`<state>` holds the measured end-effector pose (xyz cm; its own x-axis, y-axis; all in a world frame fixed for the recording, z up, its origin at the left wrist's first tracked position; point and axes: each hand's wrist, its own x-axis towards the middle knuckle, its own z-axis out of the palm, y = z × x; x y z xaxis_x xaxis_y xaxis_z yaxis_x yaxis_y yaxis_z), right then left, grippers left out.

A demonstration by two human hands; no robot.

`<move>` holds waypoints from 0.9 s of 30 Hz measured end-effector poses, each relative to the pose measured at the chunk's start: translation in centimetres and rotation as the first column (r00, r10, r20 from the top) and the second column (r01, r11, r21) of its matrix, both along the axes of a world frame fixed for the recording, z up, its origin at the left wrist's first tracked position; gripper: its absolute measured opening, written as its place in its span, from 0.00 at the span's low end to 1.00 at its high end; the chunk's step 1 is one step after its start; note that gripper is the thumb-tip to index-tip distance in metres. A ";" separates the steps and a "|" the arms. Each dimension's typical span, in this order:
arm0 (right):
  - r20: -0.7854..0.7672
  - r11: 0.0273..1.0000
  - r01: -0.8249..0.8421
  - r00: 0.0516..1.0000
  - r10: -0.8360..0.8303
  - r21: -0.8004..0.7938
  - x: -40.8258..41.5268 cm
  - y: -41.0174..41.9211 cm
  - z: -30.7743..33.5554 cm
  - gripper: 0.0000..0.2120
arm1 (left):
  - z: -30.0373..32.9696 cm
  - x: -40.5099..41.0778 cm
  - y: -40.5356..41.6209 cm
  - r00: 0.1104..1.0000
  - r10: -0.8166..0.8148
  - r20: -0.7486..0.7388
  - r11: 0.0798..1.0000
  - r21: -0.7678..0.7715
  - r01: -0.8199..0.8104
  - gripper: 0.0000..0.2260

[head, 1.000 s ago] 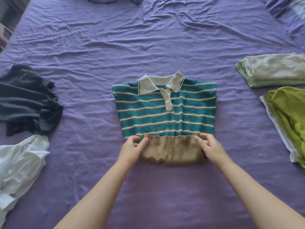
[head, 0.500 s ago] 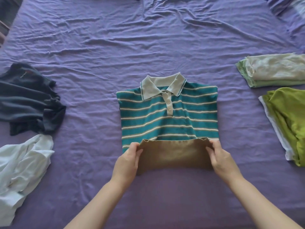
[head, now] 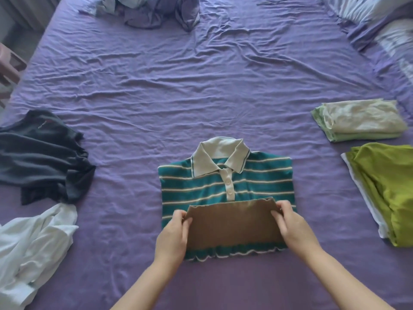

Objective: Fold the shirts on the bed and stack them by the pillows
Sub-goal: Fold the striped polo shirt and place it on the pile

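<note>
From the head view, the striped polo shirt (head: 225, 184) lies collar-up in the middle of the bed (head: 201, 90), sleeves already tucked so it forms a neat rectangle. The left hand (head: 173, 233) and right hand (head: 292, 224) each pinch a corner of its brown underside flap (head: 232, 222), lifting the hem toward the collar, probably to halve the length evenly. Right of the polo sit a pale folded stack (head: 357, 121) and a lime shirt (head: 384, 189); left of it wait a dark shirt (head: 44, 157) and a white shirt (head: 33, 247), both crumpled.
</note>
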<state>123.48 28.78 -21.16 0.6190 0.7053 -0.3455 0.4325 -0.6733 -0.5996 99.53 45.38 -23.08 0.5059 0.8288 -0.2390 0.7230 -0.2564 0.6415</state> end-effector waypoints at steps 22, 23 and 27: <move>0.227 0.971 -0.196 0.960 0.162 0.137 11.5 15.8 -5.2 0.16 | -3.3 14.1 13.3 0.988 0.091 -0.122 0.975 0.212 -0.064 0.13; 0.175 0.968 -0.212 0.967 0.187 0.135 11.8 16.5 -5.4 0.18 | -3.3 14.7 13.9 0.993 0.059 -0.104 0.981 0.189 -0.039 0.15; -0.010 0.966 -0.222 0.974 0.225 0.132 12.6 19.0 -6.3 0.26 | -3.4 16.8 15.6 0.998 0.019 -0.053 0.999 0.036 -0.017 0.22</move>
